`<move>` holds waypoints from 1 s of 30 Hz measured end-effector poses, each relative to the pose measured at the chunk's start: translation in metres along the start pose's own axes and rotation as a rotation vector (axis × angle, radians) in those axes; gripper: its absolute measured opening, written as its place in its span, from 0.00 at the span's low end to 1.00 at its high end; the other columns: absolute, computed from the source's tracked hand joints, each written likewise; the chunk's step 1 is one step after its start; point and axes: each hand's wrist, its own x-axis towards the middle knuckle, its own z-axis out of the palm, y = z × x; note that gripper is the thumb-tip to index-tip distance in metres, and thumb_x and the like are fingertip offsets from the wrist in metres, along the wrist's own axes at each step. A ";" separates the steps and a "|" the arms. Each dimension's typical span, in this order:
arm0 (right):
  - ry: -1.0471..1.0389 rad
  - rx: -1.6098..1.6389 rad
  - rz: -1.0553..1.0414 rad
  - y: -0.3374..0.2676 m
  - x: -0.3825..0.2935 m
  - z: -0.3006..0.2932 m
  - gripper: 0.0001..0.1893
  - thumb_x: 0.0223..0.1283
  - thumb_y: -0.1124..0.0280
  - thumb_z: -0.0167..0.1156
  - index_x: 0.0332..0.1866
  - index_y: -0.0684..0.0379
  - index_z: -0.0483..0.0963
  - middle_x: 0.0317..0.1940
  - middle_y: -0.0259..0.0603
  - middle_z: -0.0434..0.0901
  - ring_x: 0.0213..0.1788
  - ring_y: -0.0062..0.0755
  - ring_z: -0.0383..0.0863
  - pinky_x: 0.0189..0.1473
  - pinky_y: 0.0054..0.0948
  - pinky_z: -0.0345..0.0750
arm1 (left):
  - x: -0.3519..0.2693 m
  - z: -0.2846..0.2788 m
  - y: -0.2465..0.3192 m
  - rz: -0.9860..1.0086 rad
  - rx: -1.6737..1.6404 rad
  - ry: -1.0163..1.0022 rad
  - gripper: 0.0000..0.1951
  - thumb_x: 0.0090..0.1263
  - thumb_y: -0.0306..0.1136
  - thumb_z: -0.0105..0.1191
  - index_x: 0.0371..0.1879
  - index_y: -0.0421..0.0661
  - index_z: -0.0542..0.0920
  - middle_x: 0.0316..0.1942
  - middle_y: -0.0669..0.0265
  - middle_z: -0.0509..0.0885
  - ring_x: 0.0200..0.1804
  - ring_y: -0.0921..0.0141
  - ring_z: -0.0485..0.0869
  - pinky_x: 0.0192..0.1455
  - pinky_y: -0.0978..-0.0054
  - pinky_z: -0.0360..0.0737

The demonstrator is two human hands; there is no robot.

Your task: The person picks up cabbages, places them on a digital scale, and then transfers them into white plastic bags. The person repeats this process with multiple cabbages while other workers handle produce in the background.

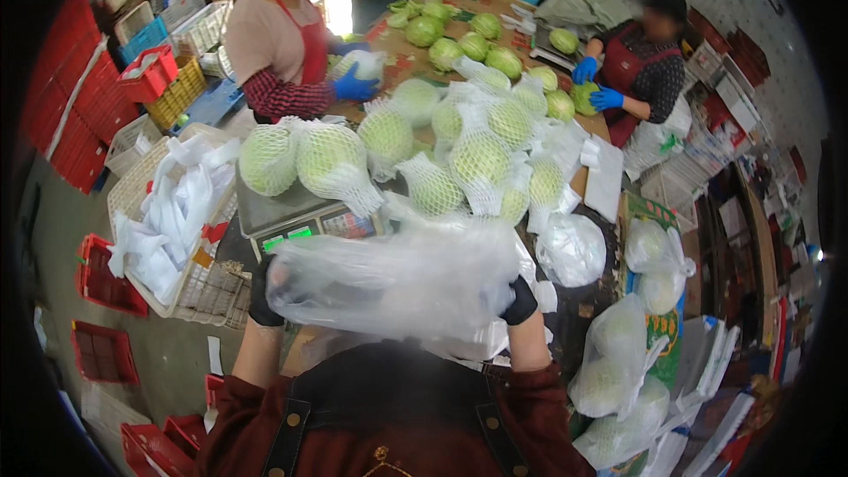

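Note:
A translucent plastic bag (pixel 391 281) is stretched sideways in front of me, blurred by motion. At its left end is my left hand (pixel 265 295), in a black glove; the bag covers its fingers. My right hand (pixel 520 303), also gloved in black, grips the opposite end. Just beyond the bag, a digital scale (pixel 265 212) carries two green cabbages in white foam netting, one (pixel 268 160) at its left and a second (pixel 331 158) beside it. More netted cabbages (pixel 480 159) are heaped to the right of the scale.
A cream plastic crate (pixel 179 301) at left holds white foam nets (pixel 172 212). Bagged cabbages (pixel 613 358) lie along the right side. Bare cabbages (pixel 447 53) sit farther back on the table. Several co-workers in aprons stand around it; one (pixel 636 59) handles a cabbage at right.

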 end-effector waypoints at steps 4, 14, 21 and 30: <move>-0.446 -0.631 -0.254 0.015 0.019 0.030 0.22 0.67 0.60 0.56 0.60 0.61 0.72 0.66 0.42 0.71 0.67 0.45 0.73 0.72 0.50 0.58 | 0.014 -0.033 0.011 0.313 -0.239 0.419 0.16 0.76 0.33 0.45 0.57 0.40 0.76 0.50 0.61 0.82 0.52 0.67 0.81 0.58 0.66 0.78; 0.176 -0.991 -0.803 0.039 0.154 0.139 0.26 0.48 0.66 0.71 0.55 0.64 0.76 0.49 0.41 0.84 0.51 0.38 0.84 0.55 0.34 0.78 | 0.018 -0.104 -0.011 0.331 0.007 0.591 0.33 0.48 0.25 0.70 0.58 0.37 0.74 0.53 0.60 0.80 0.52 0.69 0.81 0.58 0.69 0.78; 0.160 0.635 0.002 0.009 0.288 0.116 0.19 0.69 0.57 0.53 0.56 0.57 0.76 0.52 0.42 0.83 0.53 0.39 0.81 0.60 0.39 0.76 | 0.141 -0.199 -0.014 0.083 0.166 0.444 0.19 0.64 0.43 0.57 0.47 0.43 0.79 0.43 0.58 0.85 0.45 0.58 0.83 0.53 0.61 0.79; -0.238 -0.343 0.237 -0.011 0.372 0.136 0.25 0.75 0.50 0.43 0.61 0.60 0.71 0.53 0.43 0.81 0.52 0.35 0.81 0.59 0.33 0.76 | 0.279 -0.170 0.033 -0.585 -0.275 0.031 0.30 0.70 0.60 0.48 0.56 0.45 0.77 0.52 0.60 0.84 0.51 0.59 0.82 0.58 0.59 0.78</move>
